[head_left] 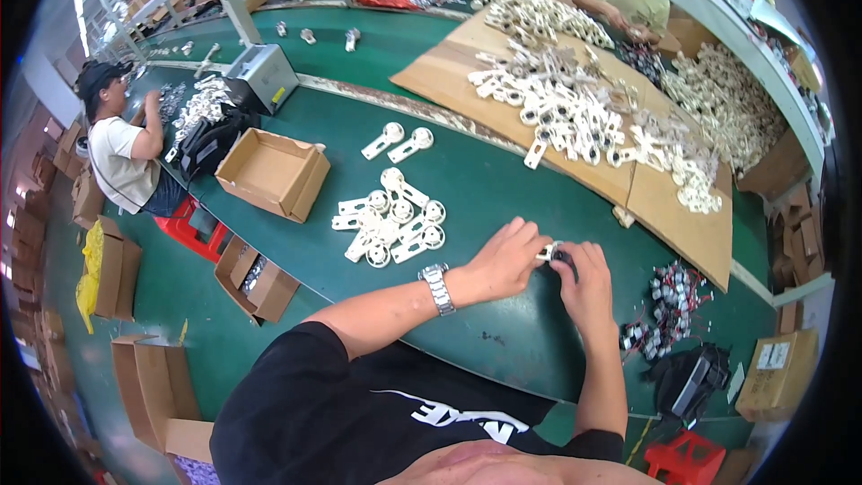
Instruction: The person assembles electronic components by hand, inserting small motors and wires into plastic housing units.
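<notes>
Above the green bench, my left hand (499, 262), with a metal watch at its wrist, is closed on one end of a small white plastic part (544, 252). My right hand (588, 286) pinches the dark end of that part from the other side. Fingers cover most of it, so its full shape is hidden. Left of my hands lies a loose heap of white plastic brackets (388, 220), each with a round end and a slotted flat arm. Two more such brackets (417, 144) lie apart, farther back.
An open cardboard box (285, 181) stands on the bench (485, 328) at left. Cardboard sheets (449, 67) bear a big pile of white parts (575, 117). Small wired components (669, 305) lie at right near a black bag (690, 382). Several co-workers sit around.
</notes>
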Demonstrator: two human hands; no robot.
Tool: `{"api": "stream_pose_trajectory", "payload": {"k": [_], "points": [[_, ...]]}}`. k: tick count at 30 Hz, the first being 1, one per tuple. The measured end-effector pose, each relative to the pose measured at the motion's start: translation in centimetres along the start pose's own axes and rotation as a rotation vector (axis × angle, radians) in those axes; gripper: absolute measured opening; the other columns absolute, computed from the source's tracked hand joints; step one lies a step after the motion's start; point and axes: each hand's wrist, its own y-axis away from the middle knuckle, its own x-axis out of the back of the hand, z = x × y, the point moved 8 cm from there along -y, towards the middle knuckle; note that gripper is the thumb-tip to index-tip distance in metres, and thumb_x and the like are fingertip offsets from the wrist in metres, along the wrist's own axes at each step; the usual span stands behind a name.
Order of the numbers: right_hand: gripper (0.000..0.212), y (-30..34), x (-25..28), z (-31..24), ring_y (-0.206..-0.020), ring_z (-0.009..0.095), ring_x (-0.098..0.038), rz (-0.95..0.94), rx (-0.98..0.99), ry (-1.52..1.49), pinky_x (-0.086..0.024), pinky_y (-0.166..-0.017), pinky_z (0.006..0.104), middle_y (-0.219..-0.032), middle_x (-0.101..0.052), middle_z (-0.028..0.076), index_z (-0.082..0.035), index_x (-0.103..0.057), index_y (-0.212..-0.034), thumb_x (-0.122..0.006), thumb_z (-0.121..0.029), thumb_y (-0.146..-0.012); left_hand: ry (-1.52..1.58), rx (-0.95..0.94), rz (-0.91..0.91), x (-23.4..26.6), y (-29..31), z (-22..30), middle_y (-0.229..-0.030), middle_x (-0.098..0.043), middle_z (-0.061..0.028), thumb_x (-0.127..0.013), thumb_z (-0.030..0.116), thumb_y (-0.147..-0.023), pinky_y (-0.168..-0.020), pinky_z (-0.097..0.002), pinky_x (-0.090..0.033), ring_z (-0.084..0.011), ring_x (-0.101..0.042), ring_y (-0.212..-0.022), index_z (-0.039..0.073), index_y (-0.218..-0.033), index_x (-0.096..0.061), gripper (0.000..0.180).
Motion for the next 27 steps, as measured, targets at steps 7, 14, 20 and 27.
{"api": "stream_pose_trajectory", "payload": {"k": [7, 14, 20, 27], "points": [[0.022, -0.7, -0.1, 0.2, -0.092, 0.036, -0.063, 0.041, 0.106, 0.096, -0.055, -0.078, 0.0460, -0.098, -0.066, 0.014, -0.003, -0.066, -0.112, -0.073, -0.003, -0.091, 0.026, 0.033, 0.008, -0.1, -0.7, -1.2, -0.103, -0.057, -0.0177, -0.071, -0.001, -0.088, -0.085, -0.0478, -0.047, -0.0400, -0.053, -0.097, 0.002, -0.124, -0.066, 0.037], [0.022, -0.5, 0.2, 1.3, -0.094, 0.034, -0.066, 0.059, 0.063, 0.035, -0.056, -0.077, 0.0461, -0.100, -0.067, 0.012, -0.005, -0.067, -0.111, -0.075, -0.003, -0.090, 0.033, 0.080, 0.000, -0.2, -1.0, -1.2, -0.098, -0.056, -0.0134, -0.071, -0.001, -0.092, -0.084, -0.0433, -0.047, -0.0341, -0.052, -0.094, 0.003, -0.127, -0.068, 0.035], [0.023, -0.3, 0.0, 3.1, -0.091, 0.028, -0.066, 0.109, 0.075, -0.127, -0.055, -0.076, 0.0355, -0.108, -0.064, 0.011, -0.006, -0.073, -0.112, -0.077, -0.001, -0.090, 0.053, 0.077, 0.010, -0.2, -0.9, -0.9, -0.097, -0.055, -0.0121, -0.072, -0.001, -0.091, -0.083, -0.0423, -0.047, -0.0324, -0.051, -0.092, 0.004, -0.127, -0.069, 0.036], [0.026, 0.1, -2.1, 6.4, -0.092, 0.012, -0.062, 0.035, -0.172, -0.517, -0.052, -0.076, 0.0277, -0.110, -0.061, 0.006, -0.005, -0.074, -0.116, -0.077, 0.002, -0.092, 0.066, 0.043, 0.043, 0.4, -1.1, -0.8, -0.096, -0.054, -0.0114, -0.071, -0.003, -0.090, -0.082, -0.0414, -0.045, -0.0313, -0.050, -0.090, 0.005, -0.127, -0.070, 0.037]]}}
